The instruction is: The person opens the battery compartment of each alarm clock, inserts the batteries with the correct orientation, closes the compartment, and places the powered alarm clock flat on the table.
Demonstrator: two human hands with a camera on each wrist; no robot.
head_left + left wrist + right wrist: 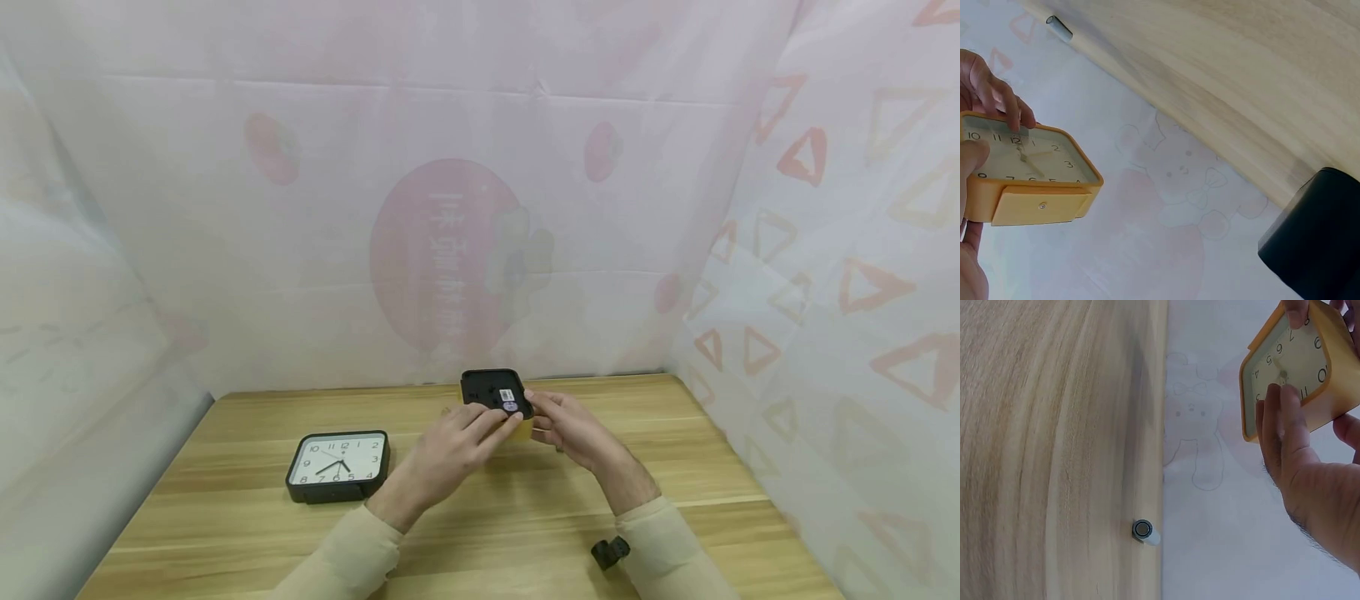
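A yellow square clock (pixel 1044 205) is held up over the table, its black back (pixel 486 387) towards the head camera. Both wrist views show its white numbered face. My left hand (pixel 461 446) pinches it with the thumb on the face and fingers over the back. At its right edge my right hand (pixel 576 432) grips it, fingers (pixel 1294 422) spread along the face and thumb (pixel 1349 429) on the other side. A white label and a round sticker are on the black back, partly beside my left fingertips.
A black-framed clock (pixel 339 467) lies face up on the wooden table (pixel 247 533), left of my left forearm. Near a table edge is a small grey cylinder (pixel 1143 529), its kind unclear. A black object (pixel 611 552) is beside my right sleeve. Printed cloth (pixel 337 250) hangs behind the table.
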